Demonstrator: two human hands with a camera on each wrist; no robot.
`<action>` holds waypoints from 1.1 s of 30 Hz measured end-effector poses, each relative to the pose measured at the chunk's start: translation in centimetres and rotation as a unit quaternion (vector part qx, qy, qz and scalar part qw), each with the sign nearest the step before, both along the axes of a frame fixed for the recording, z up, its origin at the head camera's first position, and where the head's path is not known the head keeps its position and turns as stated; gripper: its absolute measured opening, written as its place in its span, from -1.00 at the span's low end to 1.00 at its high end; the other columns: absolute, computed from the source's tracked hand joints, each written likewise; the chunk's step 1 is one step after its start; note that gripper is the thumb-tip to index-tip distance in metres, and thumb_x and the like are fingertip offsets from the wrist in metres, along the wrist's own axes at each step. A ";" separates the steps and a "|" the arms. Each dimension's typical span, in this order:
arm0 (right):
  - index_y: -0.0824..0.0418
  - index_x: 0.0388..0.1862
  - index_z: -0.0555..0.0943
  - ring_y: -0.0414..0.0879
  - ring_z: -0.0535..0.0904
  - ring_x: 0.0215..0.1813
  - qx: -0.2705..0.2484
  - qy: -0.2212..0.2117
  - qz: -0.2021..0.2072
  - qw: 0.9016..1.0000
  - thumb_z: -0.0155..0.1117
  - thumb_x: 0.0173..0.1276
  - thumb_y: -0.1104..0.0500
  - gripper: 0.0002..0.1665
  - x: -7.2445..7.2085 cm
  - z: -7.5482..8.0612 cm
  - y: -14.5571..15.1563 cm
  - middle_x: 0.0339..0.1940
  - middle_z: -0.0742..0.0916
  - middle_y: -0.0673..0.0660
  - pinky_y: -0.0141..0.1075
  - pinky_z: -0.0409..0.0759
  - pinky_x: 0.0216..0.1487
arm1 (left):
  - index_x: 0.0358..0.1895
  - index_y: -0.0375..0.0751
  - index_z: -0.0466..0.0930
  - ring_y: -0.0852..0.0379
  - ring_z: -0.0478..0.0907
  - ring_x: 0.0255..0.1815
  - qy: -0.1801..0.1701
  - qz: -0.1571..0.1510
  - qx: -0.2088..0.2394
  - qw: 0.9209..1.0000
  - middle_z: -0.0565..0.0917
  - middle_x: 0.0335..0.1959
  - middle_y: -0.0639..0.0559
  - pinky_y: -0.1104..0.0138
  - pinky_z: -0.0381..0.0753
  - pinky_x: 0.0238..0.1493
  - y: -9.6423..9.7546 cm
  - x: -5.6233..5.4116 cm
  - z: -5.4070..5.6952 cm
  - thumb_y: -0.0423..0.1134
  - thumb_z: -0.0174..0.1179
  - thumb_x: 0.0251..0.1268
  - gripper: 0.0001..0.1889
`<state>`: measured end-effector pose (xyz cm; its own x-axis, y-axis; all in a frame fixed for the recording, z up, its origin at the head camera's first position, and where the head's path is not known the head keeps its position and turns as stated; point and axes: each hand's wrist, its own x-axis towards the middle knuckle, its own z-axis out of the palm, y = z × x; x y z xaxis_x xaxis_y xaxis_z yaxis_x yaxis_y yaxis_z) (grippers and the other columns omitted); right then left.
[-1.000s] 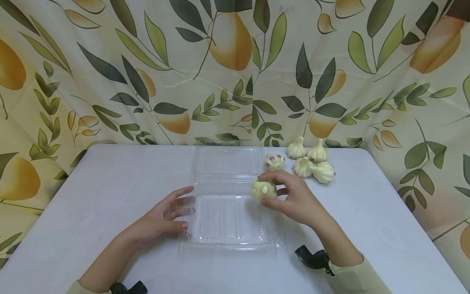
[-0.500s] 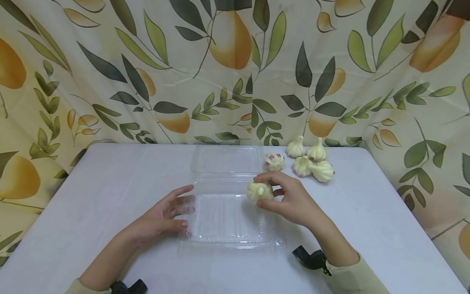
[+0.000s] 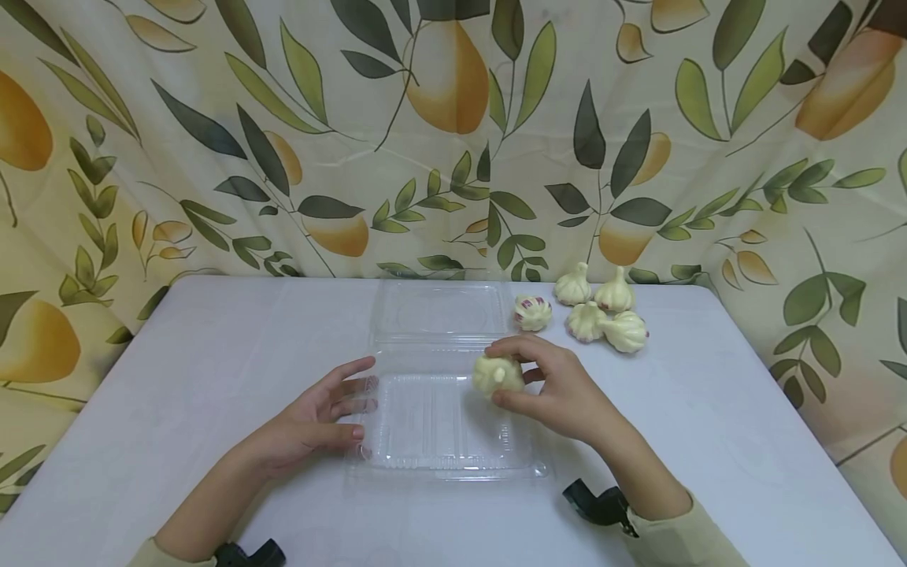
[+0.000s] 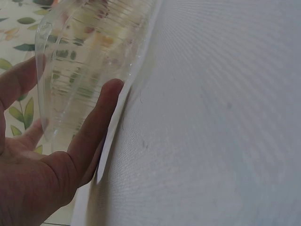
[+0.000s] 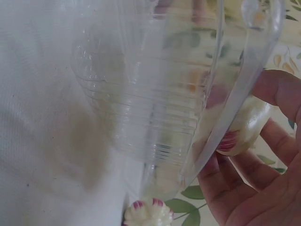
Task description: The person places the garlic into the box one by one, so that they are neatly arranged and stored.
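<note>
A clear plastic clamshell container lies unfolded on the table, its lid laid back toward the curtain. My right hand grips a garlic bulb between thumb and fingers, over the right part of the tray. In the right wrist view, purple streaks mark the held garlic bulb beside the container's rim. My left hand rests at the container's left side with fingers spread and fairly straight. The left wrist view has its fingers touching the clear wall.
Several garlic bulbs sit in a cluster at the back right. Another bulb with purple stripes stands right beside the lid. A white cloth covers the table. Behind it hangs a curtain printed with leaves and fruit.
My right hand has shifted a little left with the garlic bulb, farther over the tray. My left hand and the container stay where they were.
</note>
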<state>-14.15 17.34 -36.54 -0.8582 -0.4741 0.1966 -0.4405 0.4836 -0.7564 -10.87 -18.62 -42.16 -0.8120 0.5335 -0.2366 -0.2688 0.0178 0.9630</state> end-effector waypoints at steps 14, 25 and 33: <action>0.00 0.11 0.64 -0.12 0.61 0.06 -0.013 -0.005 0.023 1.000 0.58 0.07 0.26 -0.42 0.3 -0.6 -0.9 0.16 0.69 -0.02 -0.27 0.68 -0.08 | 0.60 0.18 -0.05 -0.26 0.04 0.54 -0.007 0.003 0.001 1.000 -0.03 0.60 -0.10 0.08 0.60 0.04 0.0 0.1 0.2 -0.47 0.31 0.22 -0.01; 0.01 0.11 0.64 -0.14 0.61 0.08 -0.031 -0.006 0.047 0.998 0.58 0.08 0.25 -0.42 0.6 -0.3 -2.3 0.15 0.68 -0.03 -0.26 0.68 -0.07 | 0.60 0.18 -0.04 -0.25 0.04 0.55 -0.012 0.007 -0.003 1.000 -0.02 0.60 -0.10 0.09 0.61 0.04 0.0 0.1 0.3 -0.47 0.32 0.22 -0.02; -0.01 0.12 0.65 -0.14 0.61 0.10 -0.042 0.000 0.064 0.997 0.56 0.10 0.23 -0.43 1.0 0.7 -4.0 0.17 0.68 -0.04 -0.24 0.68 -0.07 | 0.60 0.20 -0.03 -0.24 0.05 0.55 -0.012 0.006 -0.005 1.000 -0.01 0.60 -0.08 0.09 0.60 0.08 0.1 0.0 0.4 -0.46 0.33 0.22 -0.01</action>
<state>-13.16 13.38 -35.82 -0.7914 -0.5616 0.2413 -0.4953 0.3579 -0.7915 -10.85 -18.56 -41.75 -0.8127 0.5208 -0.2612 -0.2920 0.0239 0.9561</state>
